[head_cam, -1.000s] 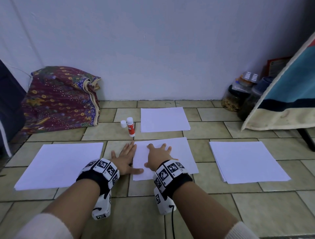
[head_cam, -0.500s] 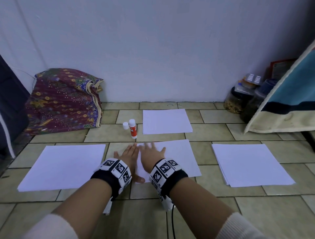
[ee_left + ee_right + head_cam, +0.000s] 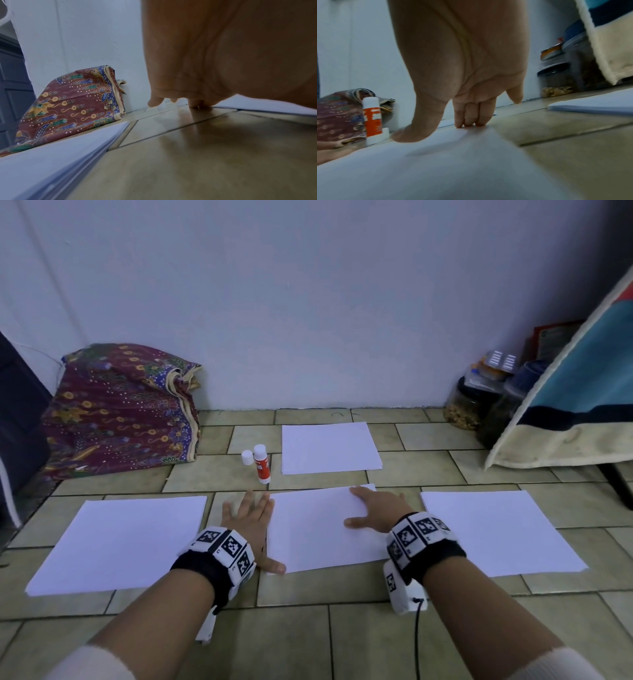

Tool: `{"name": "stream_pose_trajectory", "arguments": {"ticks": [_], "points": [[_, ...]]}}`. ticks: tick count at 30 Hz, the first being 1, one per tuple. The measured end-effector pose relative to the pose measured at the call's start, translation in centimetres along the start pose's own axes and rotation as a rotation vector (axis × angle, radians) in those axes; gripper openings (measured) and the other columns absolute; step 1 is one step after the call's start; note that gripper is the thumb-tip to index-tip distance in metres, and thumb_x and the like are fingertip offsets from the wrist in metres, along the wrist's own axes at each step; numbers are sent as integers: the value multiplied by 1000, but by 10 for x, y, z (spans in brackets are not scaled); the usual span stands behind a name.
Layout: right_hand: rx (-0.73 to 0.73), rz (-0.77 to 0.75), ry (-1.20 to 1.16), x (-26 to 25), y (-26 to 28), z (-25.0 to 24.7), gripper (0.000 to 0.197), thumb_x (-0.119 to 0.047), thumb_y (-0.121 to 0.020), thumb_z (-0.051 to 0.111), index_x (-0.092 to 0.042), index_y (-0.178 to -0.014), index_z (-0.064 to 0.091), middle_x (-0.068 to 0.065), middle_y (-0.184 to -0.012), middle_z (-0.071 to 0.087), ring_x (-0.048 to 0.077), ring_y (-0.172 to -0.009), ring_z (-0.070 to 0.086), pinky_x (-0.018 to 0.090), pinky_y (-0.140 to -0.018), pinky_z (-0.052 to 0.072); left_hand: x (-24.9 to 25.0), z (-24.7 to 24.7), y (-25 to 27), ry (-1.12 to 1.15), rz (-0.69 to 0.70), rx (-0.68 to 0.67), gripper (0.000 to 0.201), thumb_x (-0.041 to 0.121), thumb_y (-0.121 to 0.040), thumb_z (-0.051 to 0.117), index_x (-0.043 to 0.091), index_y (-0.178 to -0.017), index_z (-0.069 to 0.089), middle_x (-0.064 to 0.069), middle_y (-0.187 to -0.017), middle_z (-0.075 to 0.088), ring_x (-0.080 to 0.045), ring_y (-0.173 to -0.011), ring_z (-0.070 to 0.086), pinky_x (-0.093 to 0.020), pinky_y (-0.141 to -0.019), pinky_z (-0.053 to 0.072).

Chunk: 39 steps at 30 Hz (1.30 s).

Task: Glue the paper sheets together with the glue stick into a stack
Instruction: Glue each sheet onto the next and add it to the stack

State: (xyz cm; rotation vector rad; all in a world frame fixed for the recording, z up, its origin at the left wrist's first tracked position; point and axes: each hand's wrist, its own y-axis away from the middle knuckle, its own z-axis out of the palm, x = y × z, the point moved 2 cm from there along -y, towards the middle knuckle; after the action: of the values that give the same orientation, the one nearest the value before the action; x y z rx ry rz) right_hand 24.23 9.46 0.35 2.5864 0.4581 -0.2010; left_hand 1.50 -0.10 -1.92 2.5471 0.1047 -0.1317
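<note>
Paper in four lots on the floor; flat right hand point(image 3: 373, 508) and left hand point(image 3: 248, 517) flank the middle stack point(image 3: 318, 529); one glue stick point(image 3: 262, 463) behind.

1. The head view looks forward and down from above at the tiled floor point(image 3: 342, 628), facing the wall
2. The left wrist view sits low over the floor beneath the left hand point(image 3: 223, 54), looking toward the patterned cloth point(image 3: 72, 105)
3. The right wrist view, equally low, shares the glue stick point(image 3: 372, 120) and that cloth with the head view
</note>
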Motion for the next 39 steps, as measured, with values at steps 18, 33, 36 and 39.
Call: {"name": "stream_pose_trajectory", "arguments": {"ticks": [18, 33, 36, 39], "points": [[132, 117, 292, -24, 5, 0, 42, -21, -93, 56, -6, -131, 44, 13, -135, 45, 28, -127, 40, 35, -101, 39, -15, -34, 1, 183, 73, 222, 41, 67, -87, 46, 33, -104, 62, 5, -124, 54, -18, -126, 39, -46, -111, 24], [46, -300, 214, -88, 12, 32, 77, -15, -82, 73, -5, -143, 27, 11, -146, 32, 26, -134, 37, 45, -114, 24, 30, -18, 3, 280, 213, 230, 97, 57, -86, 59, 12, -154, 6, -4, -162, 2, -17, -149, 1, -47, -120, 10], [30, -367, 220, -92, 11, 34, 82, -14, -83, 71, -6, -148, 21, 10, -151, 27, 23, -140, 28, 46, -115, 18, 36, -5, 3, 210, 98, 109, 103, 65, -87, 49, 9, -154, -7, -6, -161, -12, -17, -148, -11, -53, -117, 5], [-13, -411, 240, -90, 12, 33, 84, -14, -86, 66, -9, -151, 13, 8, -156, 18, 21, -144, 21, 48, -116, 11, 39, 4, 4, 142, 16, 81, 102, 70, -89, 37, 7, -152, -13, -6, -159, -20, -17, -147, -18, -58, -115, 3]]}}
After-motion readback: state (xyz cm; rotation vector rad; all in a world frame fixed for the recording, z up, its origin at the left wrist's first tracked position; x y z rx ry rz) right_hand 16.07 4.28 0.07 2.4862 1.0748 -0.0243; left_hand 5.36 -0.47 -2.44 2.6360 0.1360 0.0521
